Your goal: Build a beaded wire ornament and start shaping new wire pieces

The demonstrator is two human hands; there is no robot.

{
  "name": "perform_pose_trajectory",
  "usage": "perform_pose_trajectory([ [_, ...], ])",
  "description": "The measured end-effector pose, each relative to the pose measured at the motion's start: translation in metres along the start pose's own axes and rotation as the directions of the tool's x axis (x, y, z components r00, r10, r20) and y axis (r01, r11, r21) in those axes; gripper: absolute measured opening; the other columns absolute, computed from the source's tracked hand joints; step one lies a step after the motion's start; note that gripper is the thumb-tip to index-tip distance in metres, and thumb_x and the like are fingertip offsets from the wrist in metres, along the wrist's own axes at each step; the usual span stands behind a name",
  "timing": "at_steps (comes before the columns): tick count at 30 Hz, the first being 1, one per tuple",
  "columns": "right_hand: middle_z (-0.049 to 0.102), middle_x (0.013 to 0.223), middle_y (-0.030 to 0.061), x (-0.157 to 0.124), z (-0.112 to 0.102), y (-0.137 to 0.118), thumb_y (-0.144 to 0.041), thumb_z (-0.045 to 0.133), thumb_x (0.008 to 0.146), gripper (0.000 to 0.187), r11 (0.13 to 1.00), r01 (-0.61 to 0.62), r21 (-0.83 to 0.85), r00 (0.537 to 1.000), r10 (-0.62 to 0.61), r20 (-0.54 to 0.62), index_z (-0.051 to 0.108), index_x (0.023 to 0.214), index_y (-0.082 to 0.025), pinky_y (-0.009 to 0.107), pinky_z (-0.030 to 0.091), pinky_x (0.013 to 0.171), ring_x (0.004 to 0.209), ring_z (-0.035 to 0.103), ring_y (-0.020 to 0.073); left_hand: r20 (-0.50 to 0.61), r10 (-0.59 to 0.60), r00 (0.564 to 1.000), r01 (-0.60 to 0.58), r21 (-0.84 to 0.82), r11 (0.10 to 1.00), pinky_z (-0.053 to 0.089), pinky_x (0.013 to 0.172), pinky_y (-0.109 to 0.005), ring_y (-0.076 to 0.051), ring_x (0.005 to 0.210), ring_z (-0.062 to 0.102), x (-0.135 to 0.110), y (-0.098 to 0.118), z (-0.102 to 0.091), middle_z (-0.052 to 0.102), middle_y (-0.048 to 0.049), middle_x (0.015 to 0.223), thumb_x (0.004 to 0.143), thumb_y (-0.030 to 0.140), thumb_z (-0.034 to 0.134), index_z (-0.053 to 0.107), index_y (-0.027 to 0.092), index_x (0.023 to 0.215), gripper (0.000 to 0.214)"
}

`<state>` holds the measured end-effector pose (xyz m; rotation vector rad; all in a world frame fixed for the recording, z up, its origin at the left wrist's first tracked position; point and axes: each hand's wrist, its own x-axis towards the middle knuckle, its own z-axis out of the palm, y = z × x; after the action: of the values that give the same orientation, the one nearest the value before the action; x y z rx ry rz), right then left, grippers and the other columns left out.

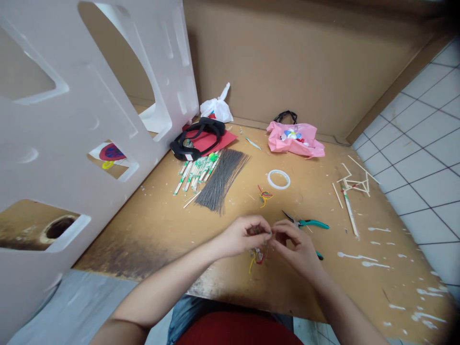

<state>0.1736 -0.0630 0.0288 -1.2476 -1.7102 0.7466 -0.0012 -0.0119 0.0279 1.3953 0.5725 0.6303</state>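
Observation:
Above the near part of the wooden table, my left hand (249,235) is closed, its fingers curled round a small tangle of coloured strands (258,256). Yellow and red ends hang below the palm with a clear bit among them. My right hand (293,242) meets it at the fingertips, thumb and forefinger pinched together; what lies between them is too small to make out. Pliers with teal handles (314,224) lie just behind and partly under my right hand. Farther off rests a loose knot of red, yellow and green strands (265,195).
A roll of white tape (279,179), a bundle of grey wires (223,179) and wrapped chopsticks (196,172) lie beyond my hands. Behind them are a black head strap (201,139), red paper (226,140), a white bag (216,109) and a pink bag (312,143). A stick frame (355,184) lies right; a white plastic panel (118,96) stands left.

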Motion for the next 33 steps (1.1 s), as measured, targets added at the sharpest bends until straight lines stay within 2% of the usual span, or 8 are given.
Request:
perform_pose_trajectory([
  [9,0.06,0.071,0.0033,0.007,0.008,-0.002,-0.025,0.061,0.078,0.007,0.999,-0.03,0.033,0.999,0.029,0.035,0.065,0.075,-0.02,0.022,0.042,0.047,0.058,0.053,0.0116,-0.052,0.036,0.998,-0.037,-0.015,0.999,0.04,0.052,-0.018,-0.006,0.055,0.05,-0.002,-0.004,0.001,0.056,-0.0002,0.068,0.08,0.038,0.057,0.053,0.013,0.085,0.026],
  [15,0.06,0.067,0.0028,0.006,0.009,0.001,-0.024,0.061,0.078,0.008,0.997,-0.042,0.062,0.999,0.041,0.021,0.062,0.071,-0.019,0.023,0.043,0.048,0.058,0.054,0.0122,0.016,-0.02,1.0,0.024,-0.228,0.973,0.043,0.052,-0.018,-0.006,0.052,0.052,0.004,-0.007,0.0,0.055,0.0015,0.065,0.076,0.04,0.062,0.05,0.014,0.087,0.031],
  [18,0.061,0.071,0.0036,0.003,0.009,0.007,-0.023,0.062,0.077,0.006,0.993,-0.067,0.101,0.997,0.07,-0.026,0.062,0.072,-0.02,0.026,0.047,0.054,0.064,0.057,0.0141,0.01,-0.028,1.0,0.03,-0.262,0.965,0.046,0.055,-0.021,-0.007,0.054,0.055,0.006,-0.009,-0.002,0.057,0.0004,0.07,0.075,0.038,0.064,0.05,0.014,0.093,0.033],
  [20,0.061,0.073,0.0038,0.002,0.009,0.011,-0.023,0.063,0.076,0.005,0.99,-0.077,0.121,0.994,0.086,-0.069,0.063,0.073,-0.02,0.027,0.048,0.057,0.066,0.058,0.0149,-0.016,-0.009,1.0,0.006,-0.179,0.984,0.047,0.058,-0.022,-0.008,0.058,0.056,0.007,-0.01,-0.003,0.058,-0.0015,0.075,0.076,0.035,0.063,0.052,0.013,0.094,0.029],
  [22,0.061,0.074,0.0035,0.001,0.009,0.014,-0.024,0.064,0.075,0.005,0.987,-0.084,0.139,0.99,0.099,-0.105,0.063,0.073,-0.02,0.027,0.048,0.057,0.067,0.058,0.0153,-0.065,0.044,0.997,-0.043,0.014,0.999,0.045,0.061,-0.022,-0.009,0.064,0.056,0.006,-0.01,-0.004,0.059,-0.0031,0.079,0.078,0.03,0.061,0.057,0.013,0.092,0.023],
  [26,0.061,0.074,0.0031,0.0,0.009,0.018,-0.025,0.065,0.075,0.005,0.98,-0.109,0.168,0.983,0.131,-0.126,0.063,0.073,-0.021,0.028,0.048,0.059,0.068,0.058,0.0152,-0.109,0.18,0.978,-0.127,0.378,0.917,0.041,0.063,-0.02,-0.009,0.07,0.054,0.005,-0.009,-0.007,0.058,-0.003,0.081,0.08,0.022,0.057,0.064,0.015,0.087,0.012],
  [29,0.061,0.075,0.0033,0.001,0.008,0.018,-0.024,0.065,0.075,0.004,0.976,-0.129,0.176,0.98,0.152,-0.127,0.064,0.073,-0.02,0.027,0.048,0.057,0.068,0.057,0.0148,-0.102,0.193,0.976,-0.13,0.438,0.89,0.042,0.063,-0.021,-0.01,0.07,0.054,0.005,-0.012,-0.008,0.058,-0.0027,0.08,0.081,0.02,0.055,0.064,0.016,0.088,0.012],
  [33,0.064,0.079,0.0044,0.002,0.007,0.015,-0.024,0.065,0.074,0.004,0.971,-0.122,0.205,0.981,0.15,-0.125,0.065,0.072,-0.021,0.025,0.046,0.052,0.066,0.058,0.0141,-0.119,0.191,0.974,-0.128,0.407,0.905,0.043,0.063,-0.02,-0.01,0.073,0.055,0.006,-0.015,-0.008,0.059,-0.0028,0.085,0.081,0.017,0.052,0.058,0.017,0.099,0.019],
])
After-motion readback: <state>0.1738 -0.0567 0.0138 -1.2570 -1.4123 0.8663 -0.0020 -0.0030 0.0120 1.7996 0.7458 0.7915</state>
